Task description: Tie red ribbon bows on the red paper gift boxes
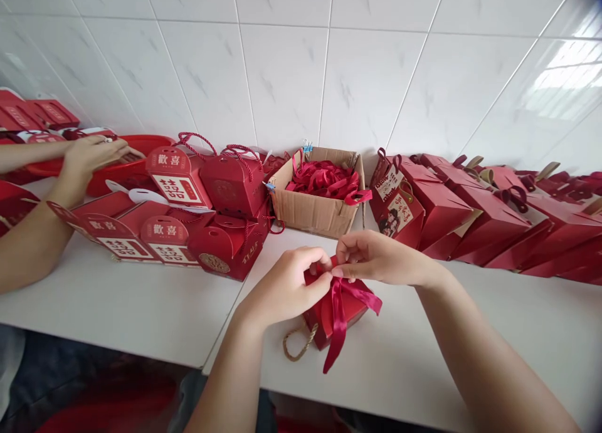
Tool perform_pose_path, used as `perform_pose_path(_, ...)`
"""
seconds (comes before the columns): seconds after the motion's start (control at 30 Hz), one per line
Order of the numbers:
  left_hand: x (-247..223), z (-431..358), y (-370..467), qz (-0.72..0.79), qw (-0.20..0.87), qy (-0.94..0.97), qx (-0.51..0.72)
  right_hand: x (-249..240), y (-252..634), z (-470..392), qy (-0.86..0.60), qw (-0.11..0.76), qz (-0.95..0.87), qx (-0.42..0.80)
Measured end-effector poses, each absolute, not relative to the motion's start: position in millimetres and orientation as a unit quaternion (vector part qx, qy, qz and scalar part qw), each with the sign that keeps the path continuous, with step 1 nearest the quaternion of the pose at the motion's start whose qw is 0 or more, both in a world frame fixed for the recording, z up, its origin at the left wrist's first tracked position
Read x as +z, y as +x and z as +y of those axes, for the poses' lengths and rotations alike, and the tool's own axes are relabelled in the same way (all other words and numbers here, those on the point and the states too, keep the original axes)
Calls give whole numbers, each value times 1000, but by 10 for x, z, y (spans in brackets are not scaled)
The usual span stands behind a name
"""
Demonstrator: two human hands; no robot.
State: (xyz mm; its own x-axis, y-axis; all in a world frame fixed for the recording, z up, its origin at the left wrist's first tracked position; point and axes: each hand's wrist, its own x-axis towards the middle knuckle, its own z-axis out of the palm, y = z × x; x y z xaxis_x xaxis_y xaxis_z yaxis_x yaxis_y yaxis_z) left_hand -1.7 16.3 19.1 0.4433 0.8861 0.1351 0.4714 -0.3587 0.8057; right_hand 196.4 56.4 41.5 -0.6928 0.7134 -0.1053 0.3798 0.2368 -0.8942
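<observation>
A small red box sits on the white table, with a rope handle lying at its left. Over the box top runs a crimson ribbon, its two loose ends hanging to the front and right. My left hand pinches the ribbon from the left, thumb and fingertips together. From the right, my right hand pinches it too, the thumb meeting my left fingertips. The knot between the fingertips is mostly hidden.
Behind the hands stands a cardboard box full of red ribbons. Red gift boxes are stacked at left, and rows of red bags line the right. Another person's hands are over a red basin at far left.
</observation>
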Motion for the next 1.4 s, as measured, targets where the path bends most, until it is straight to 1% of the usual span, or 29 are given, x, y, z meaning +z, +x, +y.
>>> perform_pose_path(0.4, 177, 102, -24, 481, 318, 751, 321, 409, 2001, 605, -352, 126, -767, 522)
perform_pose_path(0.63, 196, 100, -95, 491, 294, 760, 308, 408, 2003, 639, -355, 104, -770, 520)
perform_pose_path(0.8, 190, 91, -92, 483, 300, 772, 284, 405, 1997, 629, -355, 99, -776, 512)
perform_pose_path(1.0, 192, 78, -69, 474, 263, 797, 266, 406, 1994, 619, -360, 96, -783, 499)
perform_pose_path(1.4, 194, 76, -76, 460, 294, 797, 259, 434, 1989, 606, -357, 93, -797, 479)
